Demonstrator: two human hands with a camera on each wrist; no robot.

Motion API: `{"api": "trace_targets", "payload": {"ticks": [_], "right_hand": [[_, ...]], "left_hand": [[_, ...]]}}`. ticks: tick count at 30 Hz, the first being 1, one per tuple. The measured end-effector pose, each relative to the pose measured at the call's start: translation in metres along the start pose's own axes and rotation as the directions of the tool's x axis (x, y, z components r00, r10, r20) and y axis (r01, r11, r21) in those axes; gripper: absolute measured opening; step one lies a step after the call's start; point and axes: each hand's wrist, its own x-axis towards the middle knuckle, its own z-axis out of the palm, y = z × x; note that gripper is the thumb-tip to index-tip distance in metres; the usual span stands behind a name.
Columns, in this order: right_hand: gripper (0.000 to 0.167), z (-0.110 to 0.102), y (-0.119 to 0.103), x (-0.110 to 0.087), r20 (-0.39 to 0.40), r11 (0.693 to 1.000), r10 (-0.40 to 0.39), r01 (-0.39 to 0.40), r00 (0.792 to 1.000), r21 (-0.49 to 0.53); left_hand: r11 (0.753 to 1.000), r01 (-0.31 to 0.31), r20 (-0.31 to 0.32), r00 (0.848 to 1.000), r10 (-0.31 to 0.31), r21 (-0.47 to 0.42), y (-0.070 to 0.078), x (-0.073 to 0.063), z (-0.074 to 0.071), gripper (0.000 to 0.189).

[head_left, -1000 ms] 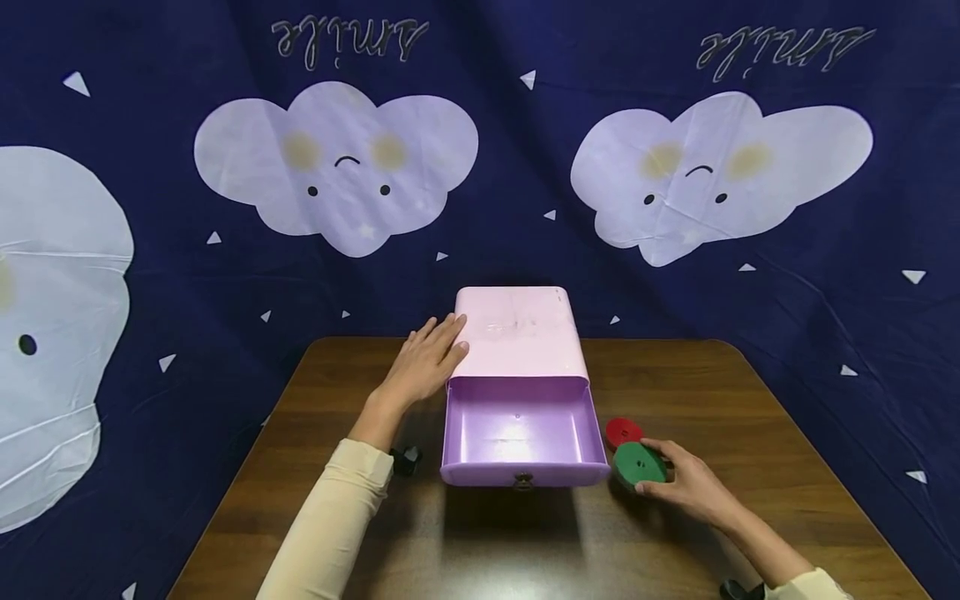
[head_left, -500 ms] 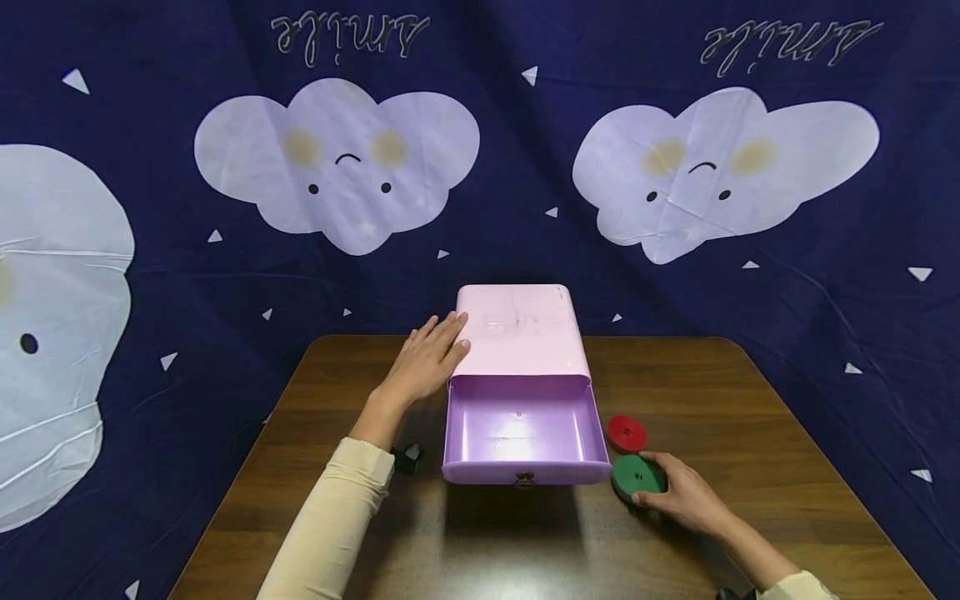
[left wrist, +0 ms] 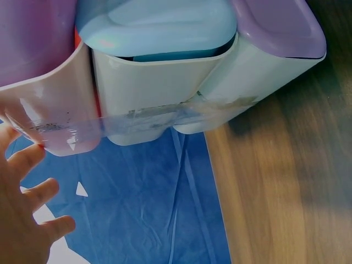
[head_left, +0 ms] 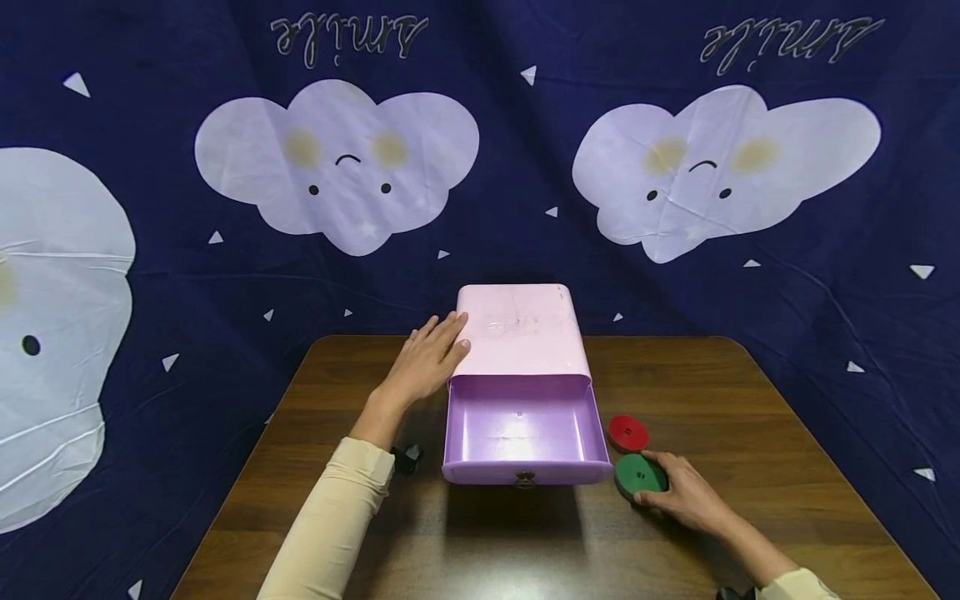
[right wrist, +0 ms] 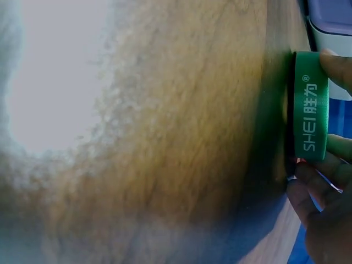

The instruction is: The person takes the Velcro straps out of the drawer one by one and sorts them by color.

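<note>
A pink box (head_left: 517, 329) has its purple drawer (head_left: 525, 473) pulled out, with nothing lying inside. My left hand (head_left: 423, 362) rests with spread, straight fingers on the box's left top edge; the left wrist view shows this hand (left wrist: 25, 209) beside its pink side. To the right of the drawer, my right hand (head_left: 686, 493) pinches a green tape roll (head_left: 641, 478) between thumb and fingers. The roll (right wrist: 311, 107) has white lettering on its rim and is right at the tabletop. A red tape roll (head_left: 628, 434) lies flat just behind the green one.
Below the pink unit, a white unit with a light blue drawer (left wrist: 159, 27) and another with a purple drawer (left wrist: 280, 27) are bound by clear tape. They stand on a wooden table (head_left: 697, 400). A dark blue cloud-print curtain (head_left: 517, 208) hangs behind.
The green roll, in my right hand, has come slightly toward me and off the red roll, which now shows whole. My left hand stays on the box.
</note>
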Motion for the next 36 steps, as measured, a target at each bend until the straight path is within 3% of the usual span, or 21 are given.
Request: {"api": "trace_targets", "payload": {"ticks": [10, 15, 19, 24, 28, 32, 36], "right_hand": [[0.07, -0.012, -0.005, 0.001, 0.007, 0.998, 0.022, -0.023, 1.0, 0.056], [0.064, -0.038, -0.022, 0.005, -0.022, 0.991, 0.044, -0.041, 0.999, 0.129], [0.054, -0.064, -0.049, 0.006, -0.122, 0.992, -0.008, 0.023, 0.992, 0.123], [0.041, -0.09, -0.085, 0.004, -0.275, 0.984, -0.084, 0.123, 0.958, 0.13], [0.039, -0.102, -0.116, -0.003, -0.355, 0.961, -0.149, 0.22, 0.923, 0.168], [0.044, -0.108, -0.145, -0.012, -0.388, 0.922, -0.248, 0.34, 0.887, 0.187], [0.047, -0.107, -0.17, -0.023, -0.396, 0.863, -0.337, 0.449, 0.854, 0.234]], "left_hand": [[1.0, 0.001, -0.002, 1.0, -0.001, -0.004, 0.0, -0.001, 0.0, 0.056], [1.0, 0.007, 0.0, 1.0, -0.007, -0.002, 0.001, -0.001, 0.0, 0.056], [1.0, 0.006, -0.002, 1.0, -0.006, -0.01, 0.0, -0.002, 0.0, 0.056], [1.0, 0.004, -0.004, 1.0, -0.004, -0.02, 0.0, -0.002, 0.0, 0.056], [1.0, 0.003, -0.002, 1.0, -0.003, -0.024, -0.001, -0.002, 0.0, 0.056], [1.0, 0.004, -0.003, 1.0, -0.004, -0.021, -0.001, -0.002, 0.0, 0.056], [1.0, 0.001, -0.006, 1.0, -0.001, -0.023, -0.001, -0.002, 0.0, 0.056]]}}
